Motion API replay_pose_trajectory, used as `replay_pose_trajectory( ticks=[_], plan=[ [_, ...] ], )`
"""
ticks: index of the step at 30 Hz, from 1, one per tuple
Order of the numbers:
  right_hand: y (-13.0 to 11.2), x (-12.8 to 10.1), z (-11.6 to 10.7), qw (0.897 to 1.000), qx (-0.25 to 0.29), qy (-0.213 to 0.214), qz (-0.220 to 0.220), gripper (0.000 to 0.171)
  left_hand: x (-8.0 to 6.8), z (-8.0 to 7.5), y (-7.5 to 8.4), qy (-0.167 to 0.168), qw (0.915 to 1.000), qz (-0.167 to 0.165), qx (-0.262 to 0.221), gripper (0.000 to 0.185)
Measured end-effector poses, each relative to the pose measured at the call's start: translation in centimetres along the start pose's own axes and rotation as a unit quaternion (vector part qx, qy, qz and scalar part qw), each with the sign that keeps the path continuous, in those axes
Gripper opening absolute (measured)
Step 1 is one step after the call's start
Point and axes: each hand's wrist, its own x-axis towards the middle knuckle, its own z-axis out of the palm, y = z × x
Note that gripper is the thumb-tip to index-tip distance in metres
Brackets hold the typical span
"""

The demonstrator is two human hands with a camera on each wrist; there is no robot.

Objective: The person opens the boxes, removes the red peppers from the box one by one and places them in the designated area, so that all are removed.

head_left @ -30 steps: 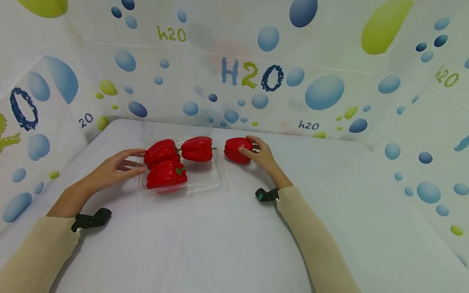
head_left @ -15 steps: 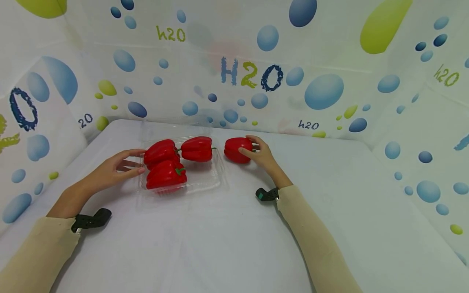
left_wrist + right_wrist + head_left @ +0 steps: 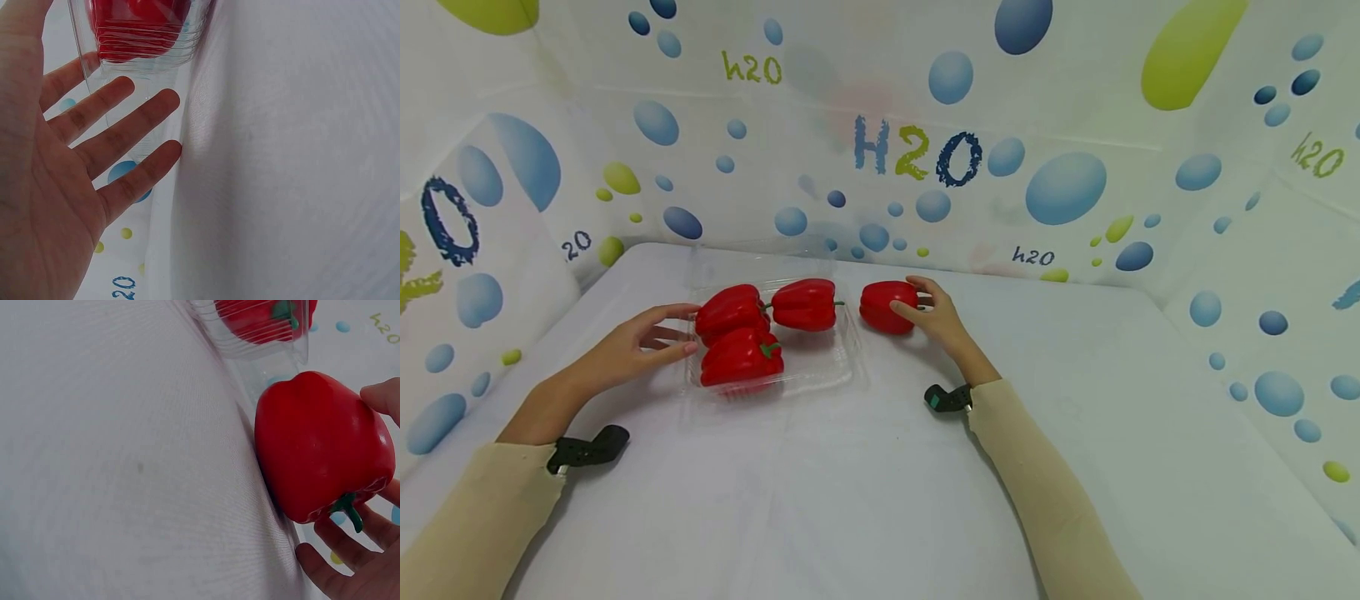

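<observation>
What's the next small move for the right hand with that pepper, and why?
Probably lift the fourth pepper into the clear tray's bare front-right corner: the right hand already grips it beside the tray, three peppers lie inside, and the left hand steadies the tray.

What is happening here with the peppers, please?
A person sits at a white table. The right hand holds one red pepper that lies on the table, just right of a clear tray. Three more peppers are already in the tray. The left hand is open, its fingers against the tray's left side.
</observation>
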Motion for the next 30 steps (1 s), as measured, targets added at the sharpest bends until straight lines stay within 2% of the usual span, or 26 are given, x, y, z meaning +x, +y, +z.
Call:
replay_pose_trajectory(
  ticks=[15,30],
  plan=[
    [0.15,-0.06,-0.05,1.000,0.023,-0.006,-0.015,0.062,0.07,0.03,-0.05,0.005,1.0000,0.009,0.001,0.065],
    [-0.23,-0.03,-0.17,1.000,0.021,-0.003,-0.017,0.061,0.05,-0.01,0.13,-0.003,1.0000,-0.006,0.003,0.067]
  ],
)
